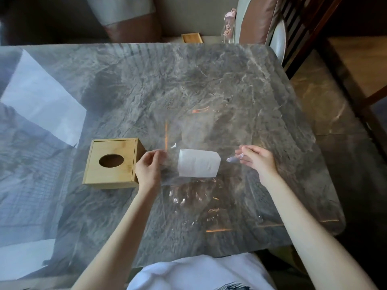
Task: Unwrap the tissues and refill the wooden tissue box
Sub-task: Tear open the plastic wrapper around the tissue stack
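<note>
A white stack of tissues point(198, 163) hangs inside a clear plastic wrapper point(188, 197) above the grey marble table point(146, 91). My left hand point(149, 166) pinches the wrapper's left side. My right hand point(258, 160) pinches its right end, where the film is bunched into a twist. The wrapper's lower part sags below the tissues toward me. The wooden tissue box point(113, 163), with an oval hole in its lid, stands on the table just left of my left hand, touching or nearly touching it.
A flat wooden panel point(192, 37) lies on a seat beyond the table's far edge. A bottle point(229, 26) stands beside it. A dark wooden chair point(303, 34) is at the far right. Bright window reflections cover the table's left side.
</note>
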